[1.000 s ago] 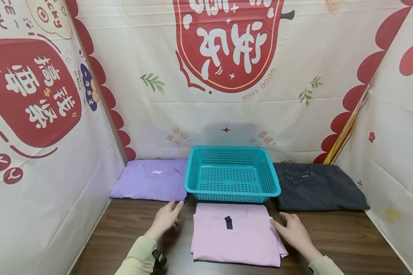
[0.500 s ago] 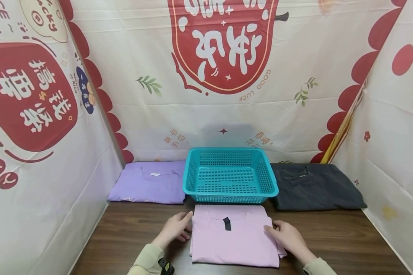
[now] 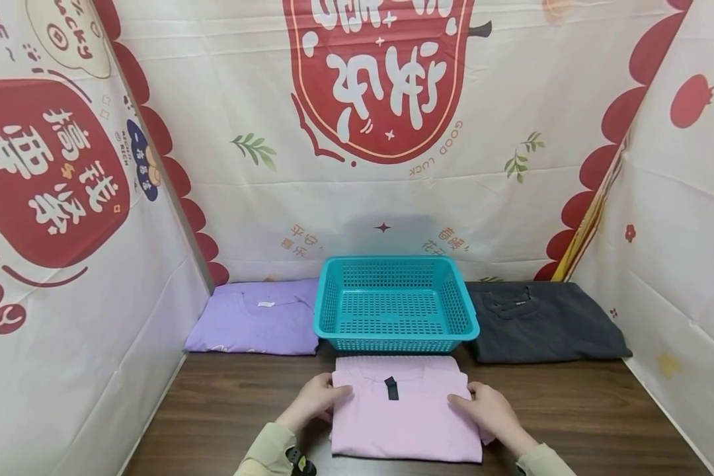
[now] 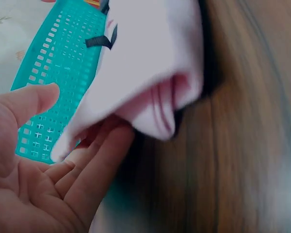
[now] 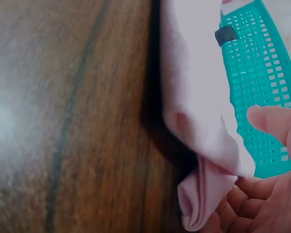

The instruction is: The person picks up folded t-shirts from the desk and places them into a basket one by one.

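Note:
A folded pink shirt [image 3: 404, 420], with a black neck tag [image 3: 392, 389], lies flat on the table in front of a teal basket [image 3: 396, 344]. My left hand [image 3: 314, 400] holds its left edge, the thumb over the top and the fingers tucked underneath. In the left wrist view these fingers [image 4: 94, 170] reach under the fabric layers. On the opposite edge my right hand [image 3: 492, 413] has its thumb above the shirt. Its fingers [image 5: 250, 201] curl under the fold in the right wrist view, partly hidden by the cloth.
A folded purple shirt [image 3: 256, 320] lies left of the basket, and a folded dark grey shirt [image 3: 547, 327] lies right of it. Printed cloth walls [image 3: 262, 218] stand at the back and both sides of the brown wooden table [image 3: 577, 410].
My left hand has come right, from near the purple shirt to the pink shirt's left edge. My right hand has shifted slightly inward, its thumb farther over the shirt. The head view has shifted slightly.

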{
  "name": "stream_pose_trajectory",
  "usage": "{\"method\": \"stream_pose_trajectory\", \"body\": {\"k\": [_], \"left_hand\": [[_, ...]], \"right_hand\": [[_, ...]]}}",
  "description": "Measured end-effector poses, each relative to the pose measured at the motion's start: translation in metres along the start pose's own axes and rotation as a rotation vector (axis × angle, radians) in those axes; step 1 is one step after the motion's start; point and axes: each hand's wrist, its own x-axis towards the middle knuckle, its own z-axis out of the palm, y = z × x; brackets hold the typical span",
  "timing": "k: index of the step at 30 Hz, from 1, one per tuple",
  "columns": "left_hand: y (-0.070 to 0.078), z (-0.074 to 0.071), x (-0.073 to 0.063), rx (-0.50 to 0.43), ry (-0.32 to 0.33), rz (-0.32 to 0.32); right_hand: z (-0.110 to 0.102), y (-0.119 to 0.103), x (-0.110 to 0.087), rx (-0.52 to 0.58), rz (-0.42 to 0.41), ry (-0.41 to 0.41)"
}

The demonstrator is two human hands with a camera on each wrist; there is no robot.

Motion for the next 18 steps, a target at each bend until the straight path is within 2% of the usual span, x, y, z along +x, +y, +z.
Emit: {"method": "stream_pose_trajectory", "body": {"k": [3,8,13,18], "left_hand": [[-0.0004,0.0037,0.0035,-0.072,-0.015,-0.009],[-0.0009,0.0050,0.0040,-0.113,-0.028,-0.039],[0.0001,0.0045,0.0019,-0.138,-0.066,-0.045],[-0.0016,0.0049,0.0010,-0.130,-0.070,-0.050]], "right_hand": [[0.0007,-0.0014,0.0008,-0.015,-0.011,-0.012],[0.0042,-0.0014,0.0006,0.001,-0.022,0.008],[0.0023,-0.0015,0.0000,0.092,-0.039,0.040],[-0.0011,0.0002,-0.0025,0.189,-0.026,0.018]]}}
